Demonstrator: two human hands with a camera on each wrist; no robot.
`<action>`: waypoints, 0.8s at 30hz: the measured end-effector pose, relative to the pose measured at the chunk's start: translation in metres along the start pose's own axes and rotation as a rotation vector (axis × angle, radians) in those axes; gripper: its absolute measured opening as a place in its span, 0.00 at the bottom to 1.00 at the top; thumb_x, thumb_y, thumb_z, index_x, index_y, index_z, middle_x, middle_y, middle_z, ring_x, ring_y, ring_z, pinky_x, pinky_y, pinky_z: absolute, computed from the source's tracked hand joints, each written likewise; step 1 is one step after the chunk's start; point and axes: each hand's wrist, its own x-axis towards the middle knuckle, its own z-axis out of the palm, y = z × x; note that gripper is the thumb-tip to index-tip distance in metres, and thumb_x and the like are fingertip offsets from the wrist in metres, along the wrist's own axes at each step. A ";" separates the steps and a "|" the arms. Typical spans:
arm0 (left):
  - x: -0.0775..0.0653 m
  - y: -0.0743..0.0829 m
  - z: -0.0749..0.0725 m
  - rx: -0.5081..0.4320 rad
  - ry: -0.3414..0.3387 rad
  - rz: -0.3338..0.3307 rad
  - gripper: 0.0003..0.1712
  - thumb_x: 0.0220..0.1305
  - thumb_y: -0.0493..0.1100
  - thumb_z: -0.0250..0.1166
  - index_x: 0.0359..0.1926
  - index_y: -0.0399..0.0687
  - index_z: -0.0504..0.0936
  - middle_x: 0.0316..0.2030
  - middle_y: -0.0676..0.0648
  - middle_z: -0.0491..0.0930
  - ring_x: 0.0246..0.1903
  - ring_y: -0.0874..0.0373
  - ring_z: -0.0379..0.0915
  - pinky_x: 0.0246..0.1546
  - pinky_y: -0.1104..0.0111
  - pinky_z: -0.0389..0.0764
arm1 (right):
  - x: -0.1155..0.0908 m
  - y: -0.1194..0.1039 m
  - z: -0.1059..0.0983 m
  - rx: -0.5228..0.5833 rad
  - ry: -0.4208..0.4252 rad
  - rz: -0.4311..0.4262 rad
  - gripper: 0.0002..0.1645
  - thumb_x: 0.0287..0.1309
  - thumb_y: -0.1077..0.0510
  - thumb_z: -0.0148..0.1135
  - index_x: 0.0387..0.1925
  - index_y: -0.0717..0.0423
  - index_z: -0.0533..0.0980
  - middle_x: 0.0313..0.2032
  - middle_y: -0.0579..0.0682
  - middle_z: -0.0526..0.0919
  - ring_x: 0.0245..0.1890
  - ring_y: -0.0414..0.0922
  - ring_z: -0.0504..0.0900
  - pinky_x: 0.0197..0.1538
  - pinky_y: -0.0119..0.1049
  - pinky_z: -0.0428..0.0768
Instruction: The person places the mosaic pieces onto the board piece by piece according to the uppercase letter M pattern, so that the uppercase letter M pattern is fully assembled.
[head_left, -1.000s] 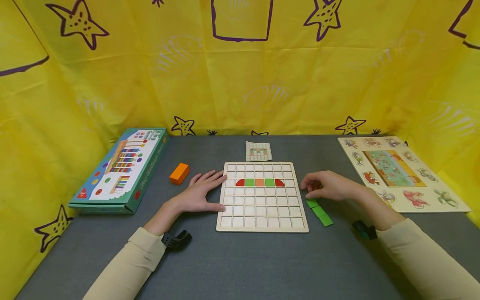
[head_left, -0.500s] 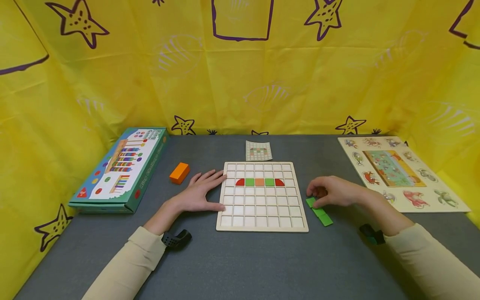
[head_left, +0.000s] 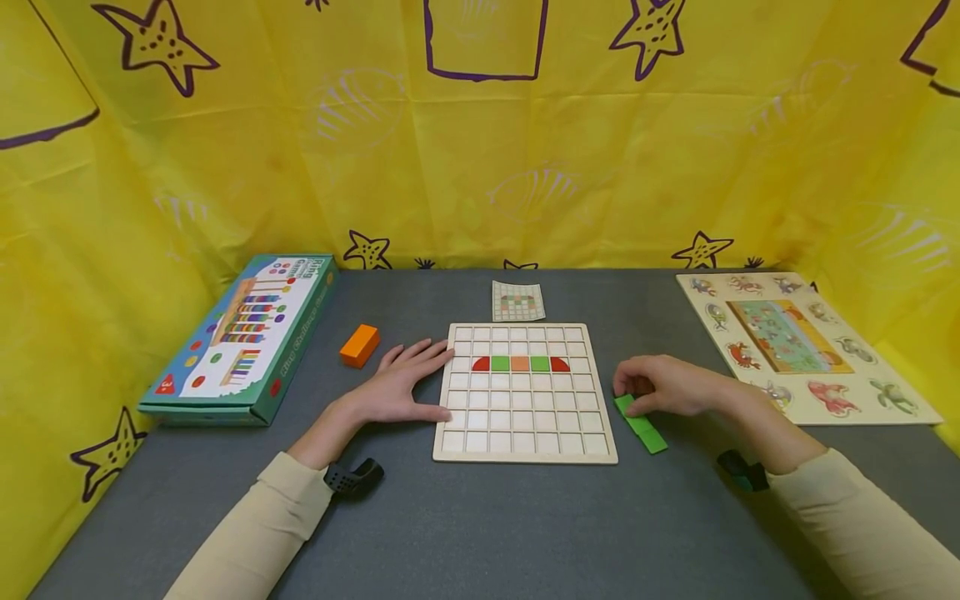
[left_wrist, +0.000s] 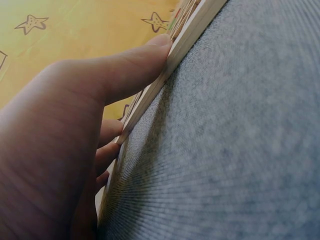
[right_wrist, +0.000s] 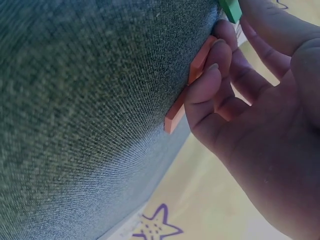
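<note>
My left hand (head_left: 408,387) lies spread beside the wooden grid board (head_left: 525,425), its thumb and fingertips touching the left edge. In the left wrist view, the thumb (left_wrist: 135,65) rests against the board's rim (left_wrist: 187,45). Two red quarter-round pieces, two green squares and one orange square (head_left: 519,364) form a row on the board. Right of the board, my right hand (head_left: 663,385) bends over a slanting row of green tiles (head_left: 645,431), thumb on the upper part. Orange-pink tiles (right_wrist: 175,112) lie at its curled fingers in the right wrist view. Its index fingertip's contact is hidden.
A small pattern card (head_left: 517,302) lies behind the board. An orange block (head_left: 359,346) sits at the left, near a green-edged game box (head_left: 247,333). At the right is a sea-animal puzzle board (head_left: 787,333). Yellow cloth (head_left: 480,167) hangs behind the grey table (head_left: 480,533).
My right hand has shifted slightly right and toward me, bringing the thumb over the green tiles. It then stays almost still. The left hand and the board have not moved.
</note>
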 end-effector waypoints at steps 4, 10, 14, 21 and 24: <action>0.000 0.000 0.000 -0.001 0.000 0.001 0.57 0.58 0.69 0.69 0.80 0.50 0.56 0.78 0.46 0.50 0.77 0.44 0.38 0.69 0.40 0.35 | 0.000 0.000 -0.001 0.008 0.005 -0.004 0.10 0.58 0.61 0.74 0.36 0.50 0.78 0.29 0.40 0.75 0.30 0.39 0.73 0.35 0.34 0.73; 0.000 -0.001 0.000 0.002 0.002 0.004 0.58 0.58 0.69 0.69 0.80 0.50 0.56 0.78 0.46 0.50 0.77 0.44 0.38 0.69 0.40 0.35 | 0.002 -0.003 -0.005 -0.005 0.001 0.008 0.08 0.61 0.61 0.71 0.34 0.49 0.78 0.28 0.39 0.76 0.30 0.38 0.73 0.35 0.34 0.73; 0.000 -0.001 0.000 0.002 0.002 0.003 0.58 0.58 0.69 0.69 0.80 0.51 0.56 0.78 0.46 0.50 0.77 0.45 0.38 0.69 0.40 0.35 | 0.002 -0.005 -0.009 0.005 0.006 0.002 0.06 0.63 0.62 0.68 0.33 0.51 0.78 0.29 0.39 0.76 0.31 0.39 0.74 0.37 0.34 0.73; 0.000 0.000 0.000 0.000 0.003 0.004 0.58 0.58 0.69 0.69 0.80 0.50 0.56 0.78 0.46 0.50 0.77 0.44 0.38 0.69 0.40 0.35 | 0.007 -0.007 -0.014 0.022 0.024 0.007 0.05 0.66 0.62 0.66 0.34 0.51 0.78 0.27 0.41 0.76 0.29 0.41 0.74 0.35 0.35 0.73; 0.000 0.000 0.000 0.000 0.003 0.006 0.58 0.58 0.69 0.69 0.80 0.50 0.56 0.78 0.46 0.50 0.77 0.44 0.38 0.69 0.40 0.35 | 0.011 -0.010 -0.014 0.033 0.034 0.013 0.03 0.67 0.62 0.65 0.36 0.54 0.78 0.27 0.42 0.76 0.28 0.41 0.73 0.34 0.36 0.73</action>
